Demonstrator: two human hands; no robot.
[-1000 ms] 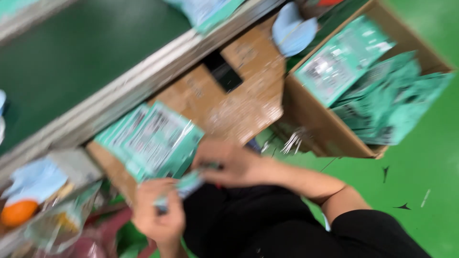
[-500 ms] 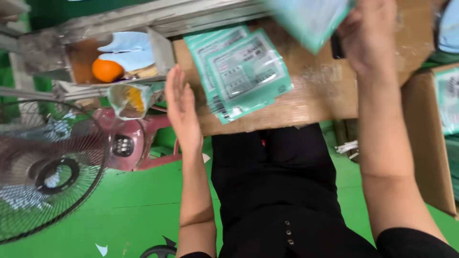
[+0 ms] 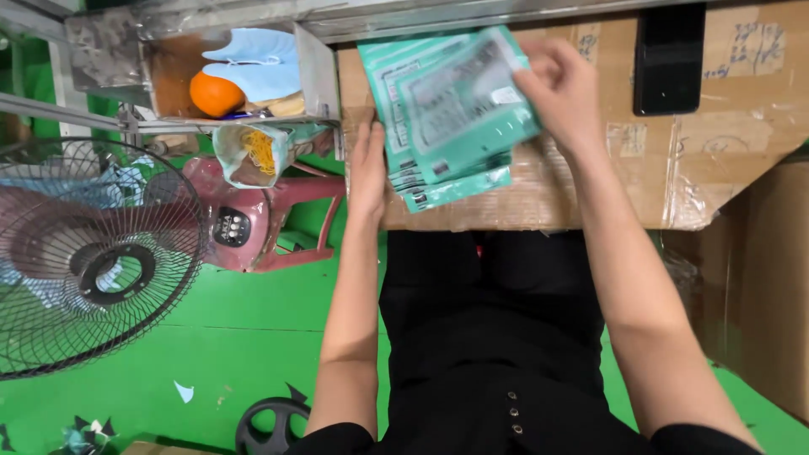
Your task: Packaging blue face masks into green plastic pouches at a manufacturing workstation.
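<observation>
A stack of teal printed packets (image 3: 447, 177) lies on a flattened cardboard sheet (image 3: 725, 168) over my lap. My right hand (image 3: 565, 93) grips one more teal packet (image 3: 468, 105) and holds it flat over the top of the stack. My left hand (image 3: 366, 173) is flat, fingers together, pressed edge-on against the stack's left side.
A dark phone (image 3: 670, 59) rests on the cardboard at the upper right. To the left, a small open box (image 3: 312, 67) holds an orange (image 3: 216, 93) and blue cloth. A fan (image 3: 84, 261) stands on the green floor at left, beside a red plastic stool (image 3: 270, 219). A cardboard box (image 3: 767, 286) stands at right.
My right hand has brought the packet down from above onto the stack. My left hand has moved right, up against the stack's left edge.
</observation>
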